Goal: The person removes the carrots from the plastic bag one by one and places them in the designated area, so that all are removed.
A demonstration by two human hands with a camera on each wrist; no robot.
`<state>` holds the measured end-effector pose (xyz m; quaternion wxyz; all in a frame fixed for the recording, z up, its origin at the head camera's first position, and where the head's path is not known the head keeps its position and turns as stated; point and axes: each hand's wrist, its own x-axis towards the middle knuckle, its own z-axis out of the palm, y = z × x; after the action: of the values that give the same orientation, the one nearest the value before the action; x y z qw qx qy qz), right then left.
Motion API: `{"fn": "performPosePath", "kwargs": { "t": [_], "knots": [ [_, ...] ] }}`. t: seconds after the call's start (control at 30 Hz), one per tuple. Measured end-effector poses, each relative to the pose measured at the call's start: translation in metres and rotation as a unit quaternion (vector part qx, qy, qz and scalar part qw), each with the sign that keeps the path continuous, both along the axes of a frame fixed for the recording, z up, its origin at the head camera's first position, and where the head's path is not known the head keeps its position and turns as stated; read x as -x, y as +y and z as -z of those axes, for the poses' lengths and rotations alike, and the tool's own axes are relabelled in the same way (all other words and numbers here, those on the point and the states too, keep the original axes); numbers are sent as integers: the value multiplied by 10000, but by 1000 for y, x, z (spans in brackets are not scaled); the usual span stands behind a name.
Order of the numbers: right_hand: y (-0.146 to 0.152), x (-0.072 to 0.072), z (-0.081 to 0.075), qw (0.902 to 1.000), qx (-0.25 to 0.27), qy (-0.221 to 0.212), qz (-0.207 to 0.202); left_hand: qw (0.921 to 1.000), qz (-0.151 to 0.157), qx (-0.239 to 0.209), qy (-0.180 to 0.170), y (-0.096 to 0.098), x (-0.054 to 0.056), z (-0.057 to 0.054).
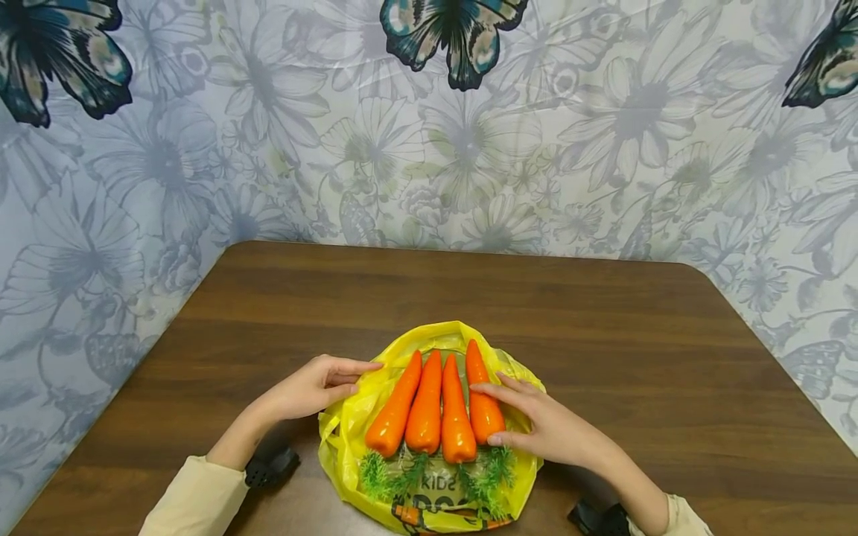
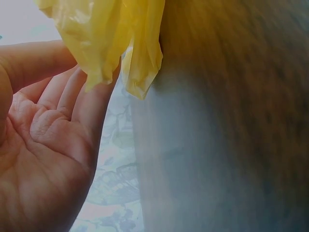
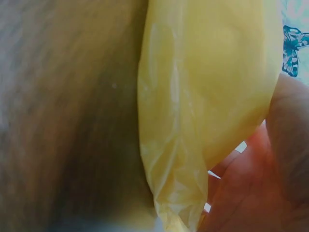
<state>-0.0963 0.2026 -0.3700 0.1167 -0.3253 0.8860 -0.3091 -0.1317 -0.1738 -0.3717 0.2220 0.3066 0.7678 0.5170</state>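
Observation:
Several orange carrots with feathery green tops [image 1: 424, 406] lie side by side on a flattened yellow plastic bag [image 1: 342, 454], tips pointing away from me. At the bag's left edge is my left hand [image 1: 311, 387], fingers extended and fingertips at the plastic. In the left wrist view its palm [image 2: 53, 130] shows beneath a hanging fold of the bag [image 2: 101, 38]. My right hand [image 1: 543, 424] reaches over the bag's right side. Its straight index finger lies across the rightmost carrot [image 1: 479, 365], with the thumb at that carrot's thick end. Yellow plastic [image 3: 207, 87] covers much of the right wrist view.
Brown wooden table [image 1: 268, 298] spreads around the bag, its far edge meeting a flower-patterned wall covering [image 1: 469, 171]. Butterfly decorations [image 1: 456, 33] hang on the wall. Each wrist carries a black device [image 1: 271, 467].

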Motion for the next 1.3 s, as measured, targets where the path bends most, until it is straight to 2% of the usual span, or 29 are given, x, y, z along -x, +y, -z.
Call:
{"fn": "performPosePath", "kwargs": {
  "t": [0.67, 0.93, 1.3],
  "knots": [
    [0, 8, 8, 9982, 431, 264, -323, 10000, -28, -10, 14, -1, 5, 1],
    [0, 13, 8, 9967, 732, 258, -217, 10000, -26, -10, 58, -1, 7, 0],
    [-2, 13, 6, 9970, 749, 154, -153, 9999, -26, -82, -98, -2, 8, 1]
  ]
}}
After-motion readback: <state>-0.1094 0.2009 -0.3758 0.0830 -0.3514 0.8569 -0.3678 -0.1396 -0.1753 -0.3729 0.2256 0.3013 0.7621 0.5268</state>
